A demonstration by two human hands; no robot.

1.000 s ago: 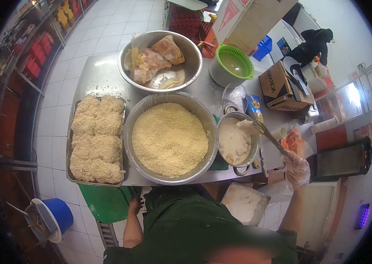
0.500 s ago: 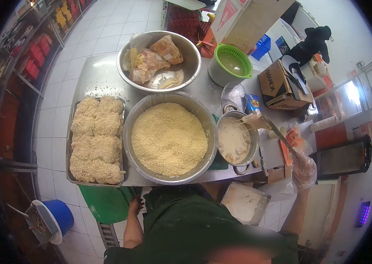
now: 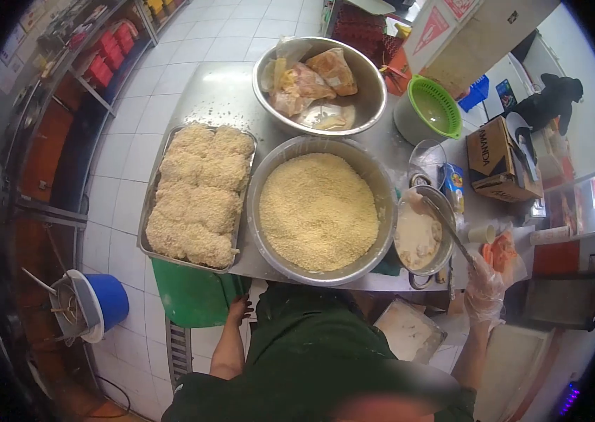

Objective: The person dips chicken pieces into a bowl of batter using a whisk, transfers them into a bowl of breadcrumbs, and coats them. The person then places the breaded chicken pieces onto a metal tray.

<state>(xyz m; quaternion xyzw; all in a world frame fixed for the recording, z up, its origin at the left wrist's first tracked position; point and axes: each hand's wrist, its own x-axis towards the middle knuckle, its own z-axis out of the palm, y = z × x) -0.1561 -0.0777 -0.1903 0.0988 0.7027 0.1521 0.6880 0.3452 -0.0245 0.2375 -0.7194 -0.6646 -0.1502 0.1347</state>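
My right hand (image 3: 485,288), in a clear plastic glove, is closed around the handle of long metal tongs (image 3: 455,236). Their tip dips into the pale liquid batter (image 3: 413,235), where lumpy pieces lie partly sunk, inside a two-handled metal pot (image 3: 450,247). Left of the pot stands a wide metal bowl (image 3: 258,235) full of yellowish crumbs (image 3: 318,211). Crumb-coated pieces (image 3: 195,197) lie in rows on a metal tray (image 3: 144,235). Bare and low by the table's front edge, my left hand (image 3: 240,309) hangs beside a green bin (image 3: 192,295), fingers loosely apart, holding nothing.
A steel bowl (image 3: 376,105) with bagged meat (image 3: 304,88) stands at the back. Behind the pot are a green colander (image 3: 445,105) and a cardboard box (image 3: 494,158). Below the table sits a container of white powder (image 3: 406,330). A blue bucket (image 3: 111,302) stands on the left floor.
My right hand has lowered the tongs; the dripping coated piece at their tip has gone down into the batter. The whole view has shifted, with the table now further right.
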